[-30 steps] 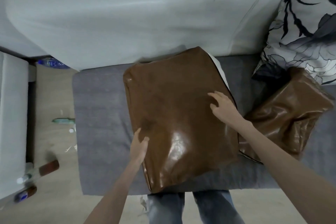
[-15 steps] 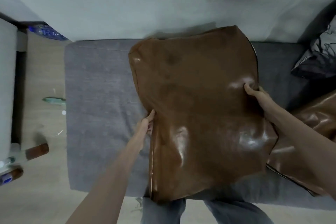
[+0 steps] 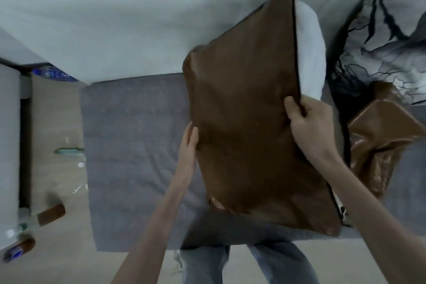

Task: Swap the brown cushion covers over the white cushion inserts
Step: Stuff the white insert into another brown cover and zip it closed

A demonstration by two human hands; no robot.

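Observation:
A large cushion in a shiny brown cover is tilted up off the grey seat. Its white insert bulges out of the cover's open right edge. My right hand grips that right edge, thumb on the front of the cover. My left hand lies flat against the cover's left edge with straight fingers. A second brown cover, crumpled and mostly flat, lies on the seat at the right, partly behind my right forearm.
The grey seat cushion has a pale sofa back behind it. A black-and-white patterned pillow leans at the right. Bottles and small litter lie on the wooden floor at the left. My jeans-clad legs stand at the seat's front.
The brown cushion was lifted from lying flat and swung right, exposing the white insert at its right edge. My right hand went from pressing its top to gripping that edge.

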